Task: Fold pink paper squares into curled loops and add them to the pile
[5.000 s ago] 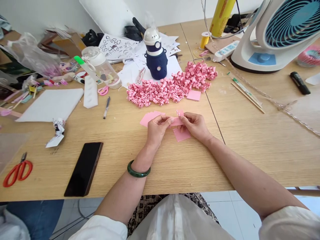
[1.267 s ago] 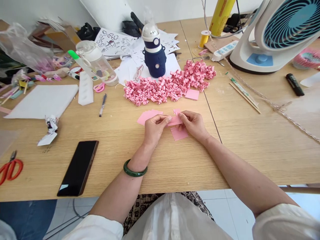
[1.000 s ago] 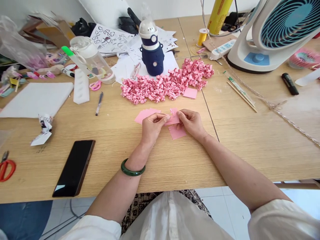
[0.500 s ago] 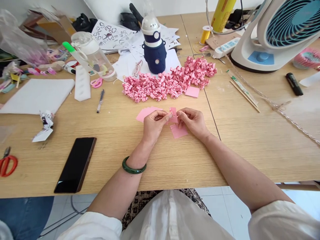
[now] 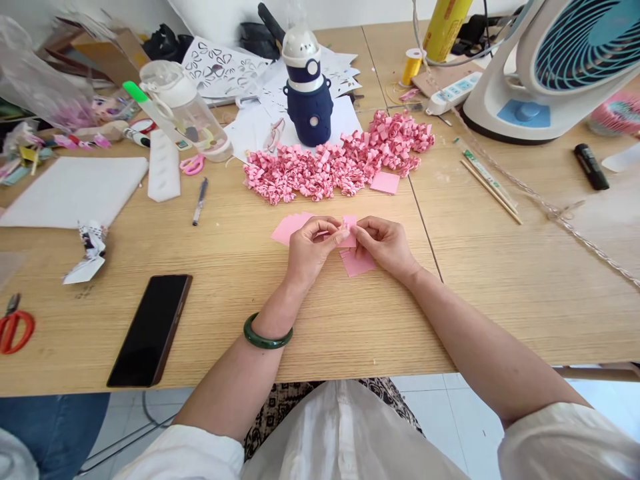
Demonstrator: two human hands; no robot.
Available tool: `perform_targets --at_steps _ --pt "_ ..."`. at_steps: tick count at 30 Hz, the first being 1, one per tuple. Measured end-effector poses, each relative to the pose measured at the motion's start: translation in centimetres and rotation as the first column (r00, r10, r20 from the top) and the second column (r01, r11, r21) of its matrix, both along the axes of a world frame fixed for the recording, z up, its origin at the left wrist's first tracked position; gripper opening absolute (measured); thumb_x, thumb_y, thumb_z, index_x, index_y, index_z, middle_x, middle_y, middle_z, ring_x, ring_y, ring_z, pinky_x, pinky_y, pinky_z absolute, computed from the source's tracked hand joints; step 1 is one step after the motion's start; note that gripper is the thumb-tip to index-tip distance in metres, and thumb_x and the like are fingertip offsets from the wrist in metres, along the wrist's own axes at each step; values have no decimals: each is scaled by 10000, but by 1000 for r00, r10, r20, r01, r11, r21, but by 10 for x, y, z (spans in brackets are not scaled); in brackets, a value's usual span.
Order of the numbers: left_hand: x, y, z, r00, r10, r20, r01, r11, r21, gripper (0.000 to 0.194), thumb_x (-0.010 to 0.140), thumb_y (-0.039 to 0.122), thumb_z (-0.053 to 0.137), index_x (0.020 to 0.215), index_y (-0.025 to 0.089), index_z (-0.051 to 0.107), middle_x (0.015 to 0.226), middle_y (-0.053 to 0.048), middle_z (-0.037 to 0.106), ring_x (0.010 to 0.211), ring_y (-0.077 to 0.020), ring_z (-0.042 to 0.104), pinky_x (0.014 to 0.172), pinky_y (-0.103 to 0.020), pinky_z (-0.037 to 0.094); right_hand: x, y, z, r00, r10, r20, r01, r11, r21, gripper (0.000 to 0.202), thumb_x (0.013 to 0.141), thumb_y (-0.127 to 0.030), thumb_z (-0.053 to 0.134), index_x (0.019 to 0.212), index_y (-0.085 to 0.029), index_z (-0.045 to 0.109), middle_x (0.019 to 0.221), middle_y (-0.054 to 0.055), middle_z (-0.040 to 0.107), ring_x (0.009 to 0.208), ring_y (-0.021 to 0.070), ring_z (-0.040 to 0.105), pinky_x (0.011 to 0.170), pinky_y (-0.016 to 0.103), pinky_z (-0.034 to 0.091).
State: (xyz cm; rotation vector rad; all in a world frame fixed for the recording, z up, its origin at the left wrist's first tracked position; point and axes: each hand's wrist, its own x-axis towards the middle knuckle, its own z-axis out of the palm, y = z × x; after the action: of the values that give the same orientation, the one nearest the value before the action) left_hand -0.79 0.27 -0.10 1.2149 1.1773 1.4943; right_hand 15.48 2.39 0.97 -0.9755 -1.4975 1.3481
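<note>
Between my hands is a small piece of pink paper (image 5: 349, 237), held upright above the table. My left hand (image 5: 311, 248) pinches its left side with thumb and forefinger, where a bit looks curled. On the other side, my right hand (image 5: 385, 245) is closed with its fingertips at the paper's right edge. Just below lies a pink paper square (image 5: 358, 264) with fine cuts along its top, partly under my right fingers. A fanned stack of pink paper (image 5: 289, 227) rests behind my left hand. Farther back is a long heap of curled pink paper pieces (image 5: 320, 172).
One pink square (image 5: 385, 183) lies by the heap. Behind stand a navy bottle (image 5: 310, 110) and a clear jug (image 5: 193, 113). To the left are a phone (image 5: 150, 330), a pen (image 5: 200, 201) and red-handled scissors (image 5: 17, 330). A fan (image 5: 525, 113) and wooden sticks (image 5: 493, 191) are at right.
The held pink paper has shifted slightly to the right, and my left fingertips have moved a little with it. My right hand stays nearly in place.
</note>
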Motion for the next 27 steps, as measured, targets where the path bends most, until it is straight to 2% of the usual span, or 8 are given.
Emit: perform_targets --at_steps 6,10,14,17,19,23,27 --pt "1 0 2 999 -43 -2 43 999 0 212 707 266 832 679 174 643 939 -24 660 908 -135 656 812 -253 537 -1 -2 0 999 -2 38 2 1000 -2 306 836 -459 684 762 -166 639 616 -15 611 521 97 540 492 231 405" --pt "1 -1 4 999 -40 24 41 997 -68 289 669 356 871 746 183 653 965 -32 690 917 -155 664 835 -274 534 0 -1 -1 1000 -13 13 14 1000 -23 332 824 -495 693 769 -172 636 611 -9 632 514 104 554 486 232 416" --pt "-1 -1 6 998 -17 52 25 990 -142 397 809 558 729 977 199 727 1002 -63 742 954 -192 688 878 -316 531 1 1 -1 999 -52 -2 52 997 -60 341 826 -513 688 763 -184 624 559 -15 631 464 105 541 468 235 426" --pt "-1 -2 7 999 -4 40 10 989 -150 468 880 622 607 969 191 766 1043 -90 764 1014 -225 703 926 -345 534 1 1 0 998 -68 -12 67 996 -59 327 826 -501 693 755 -189 624 553 -17 633 461 109 551 472 239 437" --pt "0 -3 7 1000 -15 24 18 991 -132 440 884 592 620 944 189 787 1054 -93 774 1058 -239 701 961 -359 528 1 1 -1 997 -74 -14 73 996 -55 322 828 -495 695 755 -189 625 557 -17 633 464 111 557 475 241 437" --pt "0 -5 8 997 -62 -42 60 996 -60 246 843 425 729 942 212 803 1060 -64 784 1074 -219 698 1001 -352 512 1 2 -2 998 -61 -12 60 997 -46 326 831 -496 691 770 -182 626 567 -17 633 472 111 565 479 245 428" --pt "-2 -4 5 992 -27 -122 26 1000 -10 134 838 327 735 895 230 808 996 -40 792 1002 -194 707 963 -334 527 1 2 -1 999 -50 -3 49 998 -40 325 833 -498 689 778 -184 628 587 -16 640 495 110 569 497 250 440"
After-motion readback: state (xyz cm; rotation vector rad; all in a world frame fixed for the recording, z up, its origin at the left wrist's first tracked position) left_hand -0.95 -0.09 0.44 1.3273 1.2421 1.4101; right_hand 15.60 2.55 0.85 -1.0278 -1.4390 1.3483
